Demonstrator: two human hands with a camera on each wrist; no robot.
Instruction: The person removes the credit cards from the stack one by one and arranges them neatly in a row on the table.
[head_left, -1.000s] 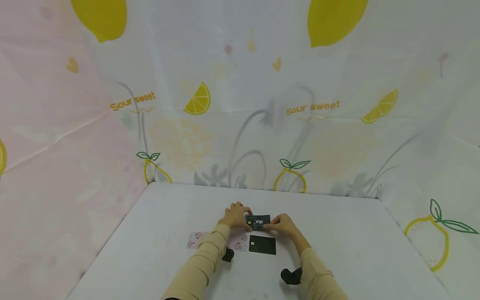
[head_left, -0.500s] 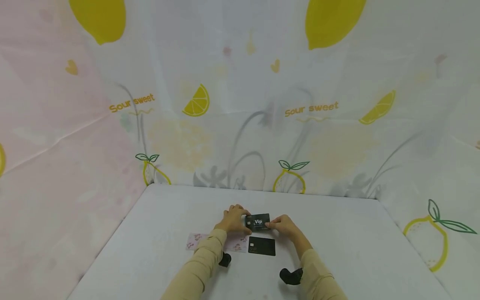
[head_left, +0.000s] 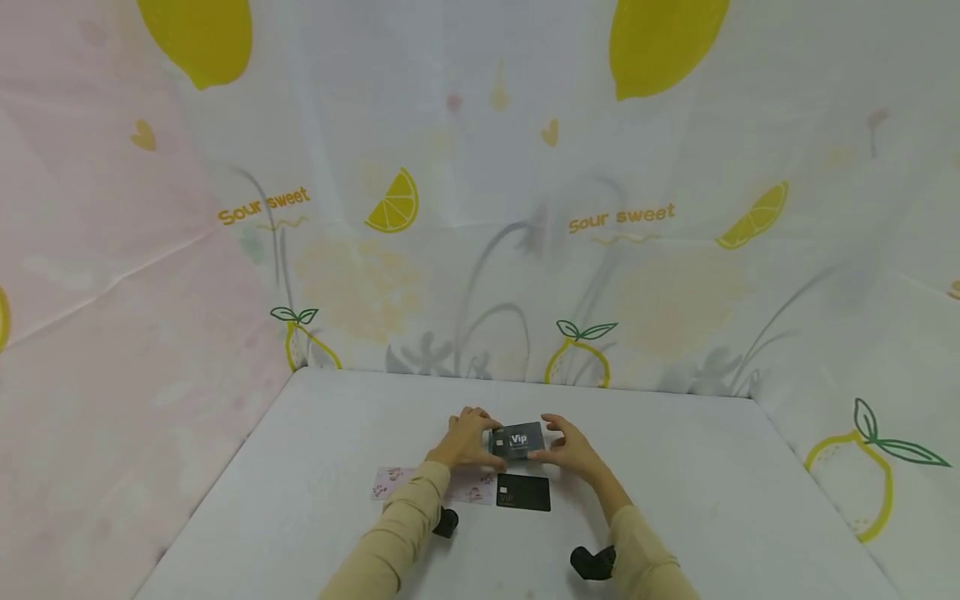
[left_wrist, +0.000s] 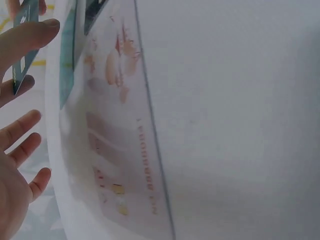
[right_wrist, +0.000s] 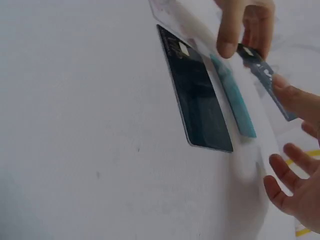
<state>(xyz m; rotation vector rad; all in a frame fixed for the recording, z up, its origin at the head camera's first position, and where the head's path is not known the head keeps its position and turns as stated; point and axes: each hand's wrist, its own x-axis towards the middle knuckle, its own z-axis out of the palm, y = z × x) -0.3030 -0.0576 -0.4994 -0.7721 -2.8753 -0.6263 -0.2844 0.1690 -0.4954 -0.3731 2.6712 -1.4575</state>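
Over the worktop (head_left: pixel 675 492): seemingly light, stiff Vip card (head_left: pixel 519 441), best edge-held
Left hand (head_left: pixel 467 442) pinches left end; right hand (head_left: pixel 576 452) spread, thumb touching

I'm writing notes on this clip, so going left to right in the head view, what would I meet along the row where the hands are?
Left hand → dark gray card marked "Vip" → right hand.

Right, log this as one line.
left hand: holds Vip card | right hand: thumb on same card | Vip card: above table | black card: flat on table | teal card: beside black card
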